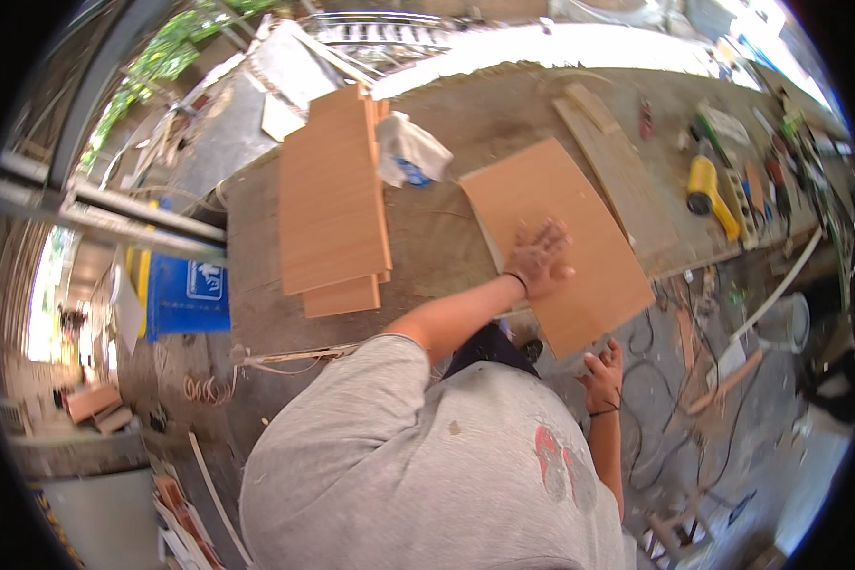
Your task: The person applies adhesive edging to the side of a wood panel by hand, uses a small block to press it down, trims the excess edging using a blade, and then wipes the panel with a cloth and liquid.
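A flat wood-grain board lies slantwise on the workbench, its near end jutting past the bench's front edge. My left hand rests on top of it with the fingers spread. Just off the board's near corner is my right hand, its fingers apart and slightly bent, with no object visible in it. To the left, a stack of similar boards sits on the bench. Beside that stack lies a crumpled whitish cloth with a blue patch.
Narrow planks lie beyond the board. A yellow power tool and several hand tools occupy the bench's right end. A blue bin stands left of the bench. Cables and wood offcuts litter the floor at right.
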Action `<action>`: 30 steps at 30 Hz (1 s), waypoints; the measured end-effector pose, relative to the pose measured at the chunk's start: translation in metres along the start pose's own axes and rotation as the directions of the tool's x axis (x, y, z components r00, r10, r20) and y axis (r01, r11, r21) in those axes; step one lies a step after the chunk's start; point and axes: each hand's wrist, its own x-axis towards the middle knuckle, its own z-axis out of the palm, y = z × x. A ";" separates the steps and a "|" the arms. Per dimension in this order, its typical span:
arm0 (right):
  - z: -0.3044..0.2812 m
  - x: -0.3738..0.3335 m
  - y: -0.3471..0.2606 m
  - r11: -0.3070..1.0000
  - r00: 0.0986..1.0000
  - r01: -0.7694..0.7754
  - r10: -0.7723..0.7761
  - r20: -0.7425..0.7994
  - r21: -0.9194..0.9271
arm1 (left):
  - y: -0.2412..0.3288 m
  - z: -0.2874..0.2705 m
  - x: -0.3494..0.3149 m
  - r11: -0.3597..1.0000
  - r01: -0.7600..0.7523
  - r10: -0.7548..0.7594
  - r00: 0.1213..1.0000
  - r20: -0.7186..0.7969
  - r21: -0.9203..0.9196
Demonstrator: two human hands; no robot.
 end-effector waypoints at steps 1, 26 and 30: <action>0.002 0.007 -0.002 0.998 0.997 -0.041 0.038 0.060 0.052 | -0.004 0.011 -0.005 1.000 0.023 -0.022 1.000 0.019 -0.020; -0.043 0.148 -0.179 0.951 0.984 0.149 -0.116 0.135 -0.270 | -0.023 -0.018 -0.108 0.702 0.506 -0.578 0.816 0.015 -0.500; -0.021 0.149 -0.178 0.932 0.983 0.157 -0.116 0.140 -0.328 | -0.010 -0.027 -0.152 0.605 0.546 -0.544 0.815 0.199 -0.579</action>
